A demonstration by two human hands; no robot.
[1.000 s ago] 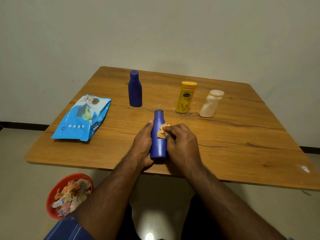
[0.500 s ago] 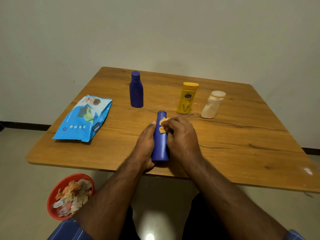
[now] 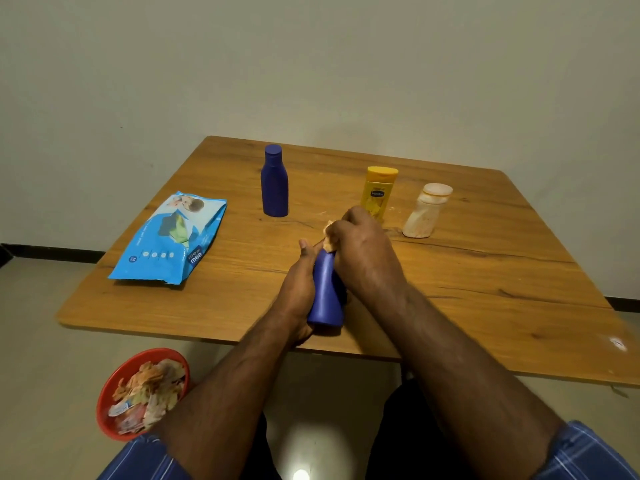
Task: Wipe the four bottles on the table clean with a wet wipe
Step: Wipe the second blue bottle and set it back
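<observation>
A blue bottle [image 3: 325,292] lies tilted near the front edge of the wooden table [image 3: 485,289]. My left hand [image 3: 299,292] grips its lower body from the left. My right hand [image 3: 360,251] covers the bottle's neck and cap and pinches a stained wet wipe [image 3: 328,233] against it. The cap is hidden under that hand. A second blue bottle [image 3: 274,181] stands upright at the back. A yellow bottle [image 3: 377,192] and a whitish, stained bottle [image 3: 426,211] stand to the right of it.
A blue pack of wet wipes [image 3: 173,237] lies on the table's left side. On the floor at the lower left sits a red bowl [image 3: 110,386] full of used wipes. A pale wall rises behind the table.
My right hand has slid the wipe up from the bottle's shoulder onto its cap, which it now hides. My left hand keeps its hold on the bottle's body.
</observation>
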